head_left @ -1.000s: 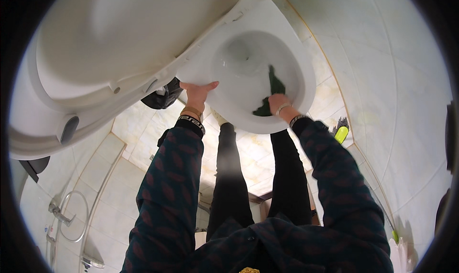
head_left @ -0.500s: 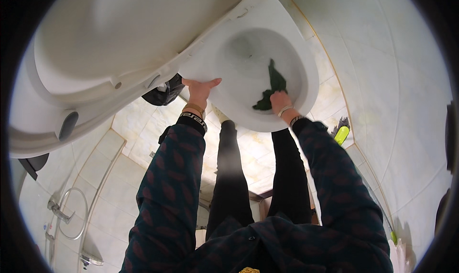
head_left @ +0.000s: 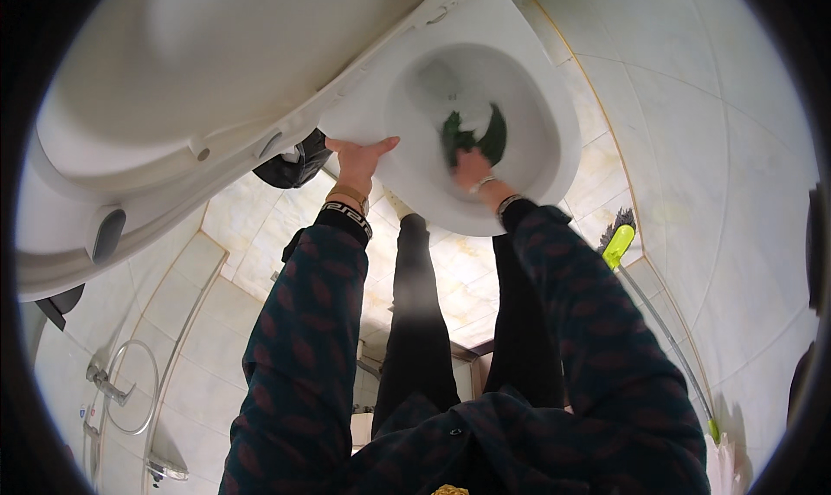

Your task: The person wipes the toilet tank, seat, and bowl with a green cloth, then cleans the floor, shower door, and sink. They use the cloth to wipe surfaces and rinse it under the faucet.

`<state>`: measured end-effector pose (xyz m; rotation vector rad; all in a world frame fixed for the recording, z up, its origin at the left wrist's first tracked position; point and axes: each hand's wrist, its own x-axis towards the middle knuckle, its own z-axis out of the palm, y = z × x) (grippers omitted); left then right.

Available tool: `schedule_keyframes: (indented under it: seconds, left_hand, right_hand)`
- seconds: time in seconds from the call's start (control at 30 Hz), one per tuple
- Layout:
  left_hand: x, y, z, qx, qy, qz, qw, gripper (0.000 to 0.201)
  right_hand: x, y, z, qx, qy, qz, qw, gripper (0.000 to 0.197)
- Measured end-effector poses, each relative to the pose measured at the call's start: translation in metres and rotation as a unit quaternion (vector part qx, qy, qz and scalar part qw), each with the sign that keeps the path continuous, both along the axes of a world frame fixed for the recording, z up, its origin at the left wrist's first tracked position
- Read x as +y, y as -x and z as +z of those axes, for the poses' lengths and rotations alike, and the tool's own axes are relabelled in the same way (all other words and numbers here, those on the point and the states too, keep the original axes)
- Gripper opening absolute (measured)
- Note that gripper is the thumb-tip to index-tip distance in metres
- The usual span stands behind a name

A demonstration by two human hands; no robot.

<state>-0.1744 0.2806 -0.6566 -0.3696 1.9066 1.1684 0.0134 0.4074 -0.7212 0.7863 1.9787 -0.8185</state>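
A white toilet bowl (head_left: pixel 567 148) sits in front of me, with a small dark fitting deep inside it. In the bowl, my right hand (head_left: pixel 472 168) is closed on a dark green cloth (head_left: pixel 493 135) and presses it against the inner wall. The cloth spreads in two lobes beyond my fingers, which look slightly blurred. My left hand (head_left: pixel 357 161) lies at the bowl's left rim, thumb and forefinger stretched wide apart, with nothing in it; its other fingers are partly hidden. A large raised white seat and lid (head_left: pixel 216 62) with grey pads stands at the upper left.
A black bin (head_left: pixel 299 168) stands on the tiled floor beneath the raised seat. On the right, a brush with a lime-green head (head_left: pixel 619 245) and long handle leans by the tiled wall. A towel ring (head_left: pixel 156 387) hangs at the lower left.
My right hand has moved left and slightly farther into the bowl, taking the green cloth with it. The cloth has changed shape. The left hand stays at the rim.
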Motion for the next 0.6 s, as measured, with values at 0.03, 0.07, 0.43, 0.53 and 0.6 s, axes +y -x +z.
schedule_keyframes:
  seconds: [0.03,0.07,0.43,0.53,0.6]
  left_hand:
    - [0.0,0.0,-0.002,-0.003,0.006,-0.001,1.0,0.095]
    - [-0.001,0.0,-0.003,0.005,-0.009,0.0,1.0,0.092]
    - [0.002,0.0,0.002,0.009,0.012,0.004,1.0,0.085]
    - [0.001,0.0,0.001,-0.002,0.015,0.006,1.0,0.083]
    - [0.002,-0.001,0.001,-0.005,0.003,0.006,1.0,0.084]
  right_hand:
    - [-0.016,0.012,0.005,0.086,0.036,0.0,0.996,0.041]
    - [-0.026,0.031,0.006,0.105,0.074,-0.122,0.984,0.051]
    - [-0.002,-0.002,0.013,0.17,0.112,0.176,0.963,0.021]
    - [0.004,-0.027,0.025,0.049,0.099,0.055,0.992,0.019]
    - [0.001,-0.012,0.025,0.012,0.11,0.004,0.994,0.026]
